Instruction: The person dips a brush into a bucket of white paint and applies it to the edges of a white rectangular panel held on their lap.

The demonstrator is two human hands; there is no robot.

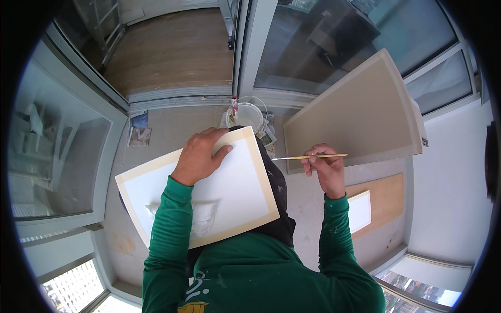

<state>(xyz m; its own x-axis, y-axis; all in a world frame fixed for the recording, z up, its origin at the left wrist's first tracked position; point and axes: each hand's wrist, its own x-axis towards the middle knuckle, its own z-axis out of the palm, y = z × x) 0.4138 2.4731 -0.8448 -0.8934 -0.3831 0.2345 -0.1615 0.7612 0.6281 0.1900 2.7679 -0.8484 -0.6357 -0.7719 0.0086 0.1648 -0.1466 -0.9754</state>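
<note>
A: Where is the left hand [200, 154]?

B: Just left of the frame's centre, laid on the far edge of the white board [229, 182]. The fingers curl over that edge and clamp it, so the hand is closed on the board.

A: And the board itself?

B: It fills the middle of the frame, tilted, resting across the person's lap. It is white with a tan border, and a patch of thick white paste [204, 218] sits on its lower part, near the green sleeve.

A: The right hand [324, 168]?

B: Right of centre, lifted clear of the board. It pinches a thin brush [309, 156] between fingers and thumb. The brush lies level, its tip pointing left toward the board without touching it.

A: What lies around them?

B: A large beige panel [355, 112] leans in the upper right, behind the right hand. A white bucket [249, 113] stands above centre, just past the board's top corner. A small white canvas [359, 211] lies on a wooden sheet [383, 198] at the right, on the floor. Glass doors [318, 41] run across the top.
</note>
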